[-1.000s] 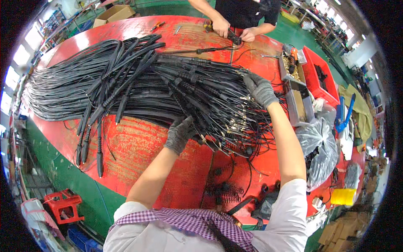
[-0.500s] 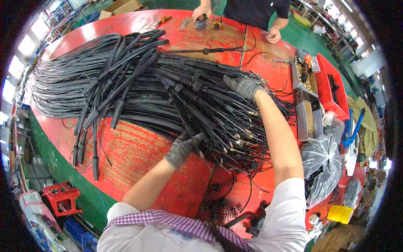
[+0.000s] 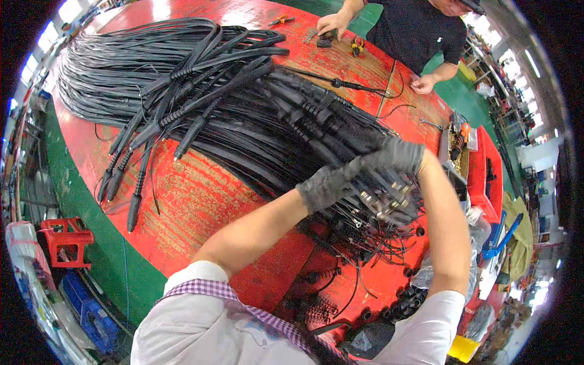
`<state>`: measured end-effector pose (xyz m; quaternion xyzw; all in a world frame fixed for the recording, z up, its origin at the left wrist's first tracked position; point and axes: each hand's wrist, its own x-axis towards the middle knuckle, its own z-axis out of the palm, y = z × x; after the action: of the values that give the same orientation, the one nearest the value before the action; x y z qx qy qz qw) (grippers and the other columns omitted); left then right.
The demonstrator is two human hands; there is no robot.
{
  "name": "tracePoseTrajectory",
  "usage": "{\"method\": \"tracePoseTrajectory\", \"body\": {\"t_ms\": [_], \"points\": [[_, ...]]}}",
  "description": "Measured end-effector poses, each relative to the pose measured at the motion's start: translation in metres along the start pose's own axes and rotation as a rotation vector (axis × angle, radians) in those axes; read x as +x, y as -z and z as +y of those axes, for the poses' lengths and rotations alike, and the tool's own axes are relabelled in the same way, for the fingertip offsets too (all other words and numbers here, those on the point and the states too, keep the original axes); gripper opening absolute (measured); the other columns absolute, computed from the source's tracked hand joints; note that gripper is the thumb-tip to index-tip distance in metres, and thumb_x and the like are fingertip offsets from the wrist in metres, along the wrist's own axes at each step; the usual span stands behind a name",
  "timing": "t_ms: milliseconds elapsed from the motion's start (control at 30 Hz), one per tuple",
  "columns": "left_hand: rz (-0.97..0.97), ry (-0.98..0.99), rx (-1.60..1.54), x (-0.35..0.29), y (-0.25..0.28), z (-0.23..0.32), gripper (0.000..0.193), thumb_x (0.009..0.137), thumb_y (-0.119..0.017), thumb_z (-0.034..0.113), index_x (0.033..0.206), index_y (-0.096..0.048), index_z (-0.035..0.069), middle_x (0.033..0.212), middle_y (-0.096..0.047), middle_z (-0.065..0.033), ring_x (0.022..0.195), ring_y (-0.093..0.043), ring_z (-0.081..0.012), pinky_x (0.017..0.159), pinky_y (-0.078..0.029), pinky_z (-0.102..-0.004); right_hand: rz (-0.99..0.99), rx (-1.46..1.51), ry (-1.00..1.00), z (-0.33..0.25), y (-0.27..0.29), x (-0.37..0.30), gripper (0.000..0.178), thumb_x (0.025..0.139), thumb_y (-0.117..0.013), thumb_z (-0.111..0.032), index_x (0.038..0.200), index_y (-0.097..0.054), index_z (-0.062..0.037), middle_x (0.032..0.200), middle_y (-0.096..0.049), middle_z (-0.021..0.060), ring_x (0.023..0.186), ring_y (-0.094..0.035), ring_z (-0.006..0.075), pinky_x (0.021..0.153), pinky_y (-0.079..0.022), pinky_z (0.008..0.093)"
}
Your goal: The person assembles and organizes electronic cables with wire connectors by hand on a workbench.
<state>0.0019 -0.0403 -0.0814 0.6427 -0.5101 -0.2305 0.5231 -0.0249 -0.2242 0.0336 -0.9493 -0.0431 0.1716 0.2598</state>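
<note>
A thick bundle of black cables lies across the red table, with ribbed sleeves and thin wire ends with metal tips at its right side. My left hand, in a dark grey glove, wraps round the near side of the bundle. From the far side my right hand, gloved alike, closes over the same cables, and the two hands nearly meet. Blurred metal wire tips stick out below my hands. Fingertips of both hands are partly lost among the cables.
Across the table a person in black handles small tools near yellow-handled pliers. At right stand a red bin and a parts box. Springs and black ring parts lie close to me. A red stool stands at left.
My right hand has come nearer and down onto the cables; my left hand has moved right toward it. The wire ends are now drawn together. The whole view has shifted.
</note>
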Motion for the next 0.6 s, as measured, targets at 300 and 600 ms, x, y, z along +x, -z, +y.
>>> {"method": "tracePoseTrajectory", "body": {"t_ms": [300, 600], "points": [[0.110, 0.171, -1.565, 0.169, 0.014, 0.054, 0.044, 0.084, -0.043, 0.052, 0.114, -0.049, 0.020, 0.110, -0.055, -0.0020, 0.103, -0.049, -0.0184, 0.084, -0.037, -0.0481, -0.182, 0.084, -0.553, -0.038, 0.141, 0.003, 0.065, 0.063, -0.074, -0.019, 0.119, -0.044, -0.0048, 0.089, -0.061, 0.0038, 0.068, -0.055, 0.0091, 0.053, -0.044, 0.0220], [0.323, 0.320, -1.720, 0.301, 0.008, -0.026, 0.026, 0.077, -0.050, 0.034, 0.091, -0.059, 0.014, 0.093, -0.061, -0.0060, 0.087, -0.053, -0.0251, 0.078, -0.044, -0.0414, 0.589, -0.940, -0.446, 0.022, 0.067, 0.010, 0.034, 0.078, -0.052, -0.035, 0.093, -0.061, -0.0052, 0.090, -0.061, 0.0169, 0.083, -0.059, 0.0322, 0.074, -0.046, 0.0403]]}}
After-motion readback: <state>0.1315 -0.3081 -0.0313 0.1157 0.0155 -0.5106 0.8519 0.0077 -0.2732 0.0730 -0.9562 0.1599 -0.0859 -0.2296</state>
